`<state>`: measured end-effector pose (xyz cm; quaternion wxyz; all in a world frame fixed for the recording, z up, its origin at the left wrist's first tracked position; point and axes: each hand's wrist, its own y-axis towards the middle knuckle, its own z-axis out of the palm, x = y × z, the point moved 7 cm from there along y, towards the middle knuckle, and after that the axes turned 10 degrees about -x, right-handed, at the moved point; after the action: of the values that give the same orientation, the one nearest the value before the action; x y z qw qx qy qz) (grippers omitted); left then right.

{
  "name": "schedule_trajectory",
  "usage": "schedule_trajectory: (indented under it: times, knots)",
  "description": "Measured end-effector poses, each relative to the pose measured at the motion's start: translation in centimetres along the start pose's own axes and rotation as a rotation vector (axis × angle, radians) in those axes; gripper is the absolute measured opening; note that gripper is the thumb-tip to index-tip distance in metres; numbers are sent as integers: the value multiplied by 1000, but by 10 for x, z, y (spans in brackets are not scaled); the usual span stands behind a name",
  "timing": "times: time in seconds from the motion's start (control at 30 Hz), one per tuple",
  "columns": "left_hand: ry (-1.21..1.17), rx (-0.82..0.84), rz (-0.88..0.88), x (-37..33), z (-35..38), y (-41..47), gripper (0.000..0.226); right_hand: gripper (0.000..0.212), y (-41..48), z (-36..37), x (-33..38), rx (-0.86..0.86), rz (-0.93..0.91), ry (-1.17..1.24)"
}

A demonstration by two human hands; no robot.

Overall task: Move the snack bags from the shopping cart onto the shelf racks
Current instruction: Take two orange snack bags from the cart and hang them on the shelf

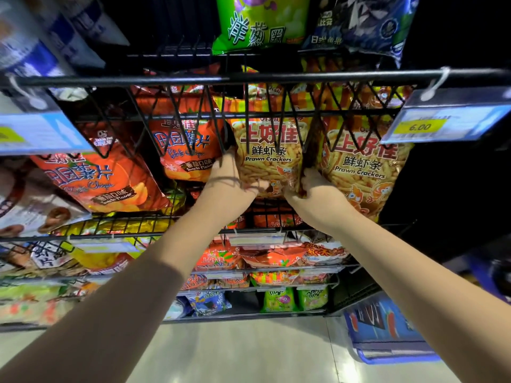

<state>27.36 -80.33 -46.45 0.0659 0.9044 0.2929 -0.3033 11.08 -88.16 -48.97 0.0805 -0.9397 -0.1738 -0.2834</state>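
Up at the black wire shelf rack [249, 78], seen from our head camera, we reach with both bare arms toward the middle tier. Our left hand [229, 179] is closed on the left edge of a yellow-and-orange foil bag printed "Prawn Crackers" [269, 158], fingers curled behind it and thumb across its lower front. Our right hand [318, 189] grips the bag's lower right corner, fingers tucked behind the edge. The bag stands nearly upright behind the rack's slanted front wires, its lower part held between our two hands.

Just to the right, touching it, stands a second prawn cracker bag of the same print [365, 167], tilted slightly. To the left hangs an orange-red tomato potato chip bag [184, 150], just beside our left hand, and farther left a larger bag of the same chips [102, 181] leans over the front rail. On the tier above sit a bright green snack bag with white characters [260, 23] and a dark blue-and-white bag [373, 23].

A clear plastic price holder with a yellow label reading 6.00 [420, 127] hangs from the top rail at right; another blurred blue-and-white tag [36, 134] hangs at left. Lower tiers hold more orange, green and blue bags, too small to read. Below lies a pale smooth floor [249, 352], and at lower right a blue plastic crate [387, 333] stands beside the rack's base.
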Motion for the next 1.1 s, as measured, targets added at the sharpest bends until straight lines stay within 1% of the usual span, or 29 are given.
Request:
schedule_trajectory:
  times: [0.07, 0.17, 0.23, 0.27, 0.43, 0.57, 0.63, 0.77, 1.0, 1.1]
  knots:
    - [67, 19, 51, -3, -9, -18, 94, 61, -13, -14, 3, 3, -56, -28]
    - [304, 9, 187, -13, -24, -47, 95, 62, -38, -43, 18, -48, -216, -116]
    - [474, -14, 303, -27, -33, -71, 90, 65, -58, -62, 29, -76, -323, -192]
    - [516, -15, 357, -37, -38, -85, 86, 66, -69, -71, 34, -93, -364, -230]
    - [564, -37, 429, -73, -70, -138, 84, 74, -123, -113, 45, -175, -535, -348]
    - [551, -66, 490, -105, -92, -176, 80, 63, -166, -159, 42, -246, -550, -300]
    - [556, -69, 535, -120, -97, -192, 81, 63, -187, -182, 39, -299, -556, -294]
    - [505, -39, 618, -156, -92, -216, 83, 68, -225, -220, 25, -410, -463, -300]
    - [376, 41, 895, -228, -66, -257, 80, 60, -298, -268, -31, -541, -94, -297]
    - [323, 97, 1003, -254, -45, -282, 79, 61, -345, -283, -59, -613, 17, -298]
